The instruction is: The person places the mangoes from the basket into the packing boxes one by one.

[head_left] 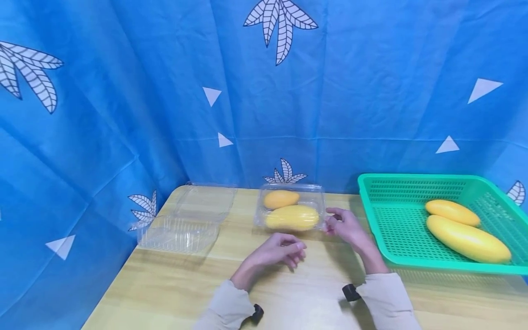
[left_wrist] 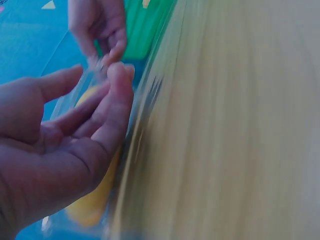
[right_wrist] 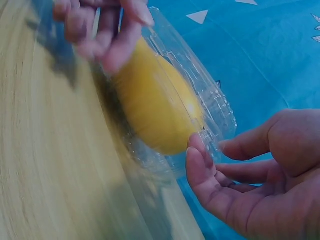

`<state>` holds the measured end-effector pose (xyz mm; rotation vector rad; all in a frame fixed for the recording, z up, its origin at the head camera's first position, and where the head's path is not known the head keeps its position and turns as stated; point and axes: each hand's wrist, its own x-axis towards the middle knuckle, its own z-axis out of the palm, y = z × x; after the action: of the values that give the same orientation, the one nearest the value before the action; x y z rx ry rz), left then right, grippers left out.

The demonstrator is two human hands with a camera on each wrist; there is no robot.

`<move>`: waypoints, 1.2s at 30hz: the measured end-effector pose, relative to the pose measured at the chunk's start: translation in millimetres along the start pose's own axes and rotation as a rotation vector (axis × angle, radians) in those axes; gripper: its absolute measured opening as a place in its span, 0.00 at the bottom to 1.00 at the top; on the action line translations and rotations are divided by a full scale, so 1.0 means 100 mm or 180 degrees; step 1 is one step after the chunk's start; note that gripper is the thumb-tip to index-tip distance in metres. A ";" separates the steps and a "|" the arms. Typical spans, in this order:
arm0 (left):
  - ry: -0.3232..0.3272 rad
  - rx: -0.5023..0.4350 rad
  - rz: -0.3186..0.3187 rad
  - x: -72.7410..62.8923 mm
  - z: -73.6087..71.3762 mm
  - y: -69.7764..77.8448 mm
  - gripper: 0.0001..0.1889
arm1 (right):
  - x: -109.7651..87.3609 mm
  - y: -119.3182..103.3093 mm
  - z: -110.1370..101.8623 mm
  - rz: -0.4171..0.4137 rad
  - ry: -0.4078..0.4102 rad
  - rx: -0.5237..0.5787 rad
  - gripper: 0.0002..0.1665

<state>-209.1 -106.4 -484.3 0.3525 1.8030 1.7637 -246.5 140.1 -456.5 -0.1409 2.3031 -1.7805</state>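
A clear plastic clamshell box (head_left: 305,188), closed, stands at the back middle of the table. Inside lie a small orange-yellow mango-like fruit (head_left: 282,199) and a larger, long yellow fruit (head_left: 292,217), seen close up in the right wrist view. My right hand (head_left: 344,226) pinches the box's right front edge between thumb and fingertips. In front of the box hovers my left hand (head_left: 275,251), fingers loosely bent and holding nothing. The left wrist view shows the left hand (left_wrist: 80,127) overlapping the box, thumb apart from the fingers.
To the left, another clear clamshell box (head_left: 177,236) stands with its lid raised. A green plastic basket (head_left: 396,229) on the right holds a smaller orange-yellow fruit (head_left: 452,212) and a larger yellow one (head_left: 468,239). A blue patterned curtain (head_left: 272,101) hangs behind the wooden table (head_left: 305,288).
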 end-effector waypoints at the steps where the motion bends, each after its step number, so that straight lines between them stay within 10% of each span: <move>1: 0.0040 -0.0069 0.0006 0.04 0.05 -0.01 0.17 | 0.00 0.00 -0.01 0.0002 0.0004 0.0008 0.29; 20: 0.1377 -0.1793 0.0026 0.55 0.61 -0.03 0.13 | -0.03 -0.01 -0.04 0.0004 0.0089 -0.0240 0.29; 36: 0.1856 -0.2070 -0.0030 0.61 0.77 0.00 0.10 | -0.04 -0.01 -0.04 -0.0043 0.0160 -0.0207 0.28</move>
<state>-213.8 -8.5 -493.7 -0.4749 1.4273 2.4824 -243.6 144.3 -454.3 -0.1242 2.4016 -1.7355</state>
